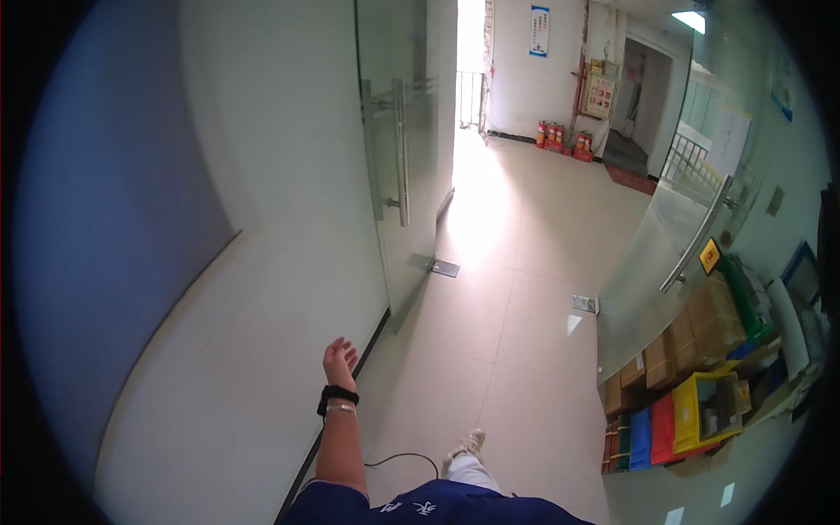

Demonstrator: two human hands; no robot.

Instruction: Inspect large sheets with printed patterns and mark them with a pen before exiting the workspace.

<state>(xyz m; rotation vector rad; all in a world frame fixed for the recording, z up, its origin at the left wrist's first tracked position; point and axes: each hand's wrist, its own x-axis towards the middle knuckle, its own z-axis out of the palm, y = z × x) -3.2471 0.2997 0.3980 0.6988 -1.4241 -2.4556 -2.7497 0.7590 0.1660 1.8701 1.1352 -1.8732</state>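
Observation:
My left hand (pixel 339 360) hangs out in front of me beside the white wall, with its fingers loosely bent, somewhat apart and nothing in them. A black band (pixel 338 395) is around that wrist. The nearest thing to the hand is the left glass door (pixel 409 175), which stands swung back along the wall and has a long metal pull handle (pixel 402 153). A gap separates hand and door. My right hand is out of the picture.
To the right, a second glass door (pixel 647 297) stands swung back, with cardboard boxes (pixel 704 324) and a yellow bin (pixel 691 411) behind it. Fire extinguishers (pixel 551 136) line the far wall. A thin dark cable (pixel 407 455) runs by my shoe (pixel 466 444) on the tiled floor (pixel 437 372).

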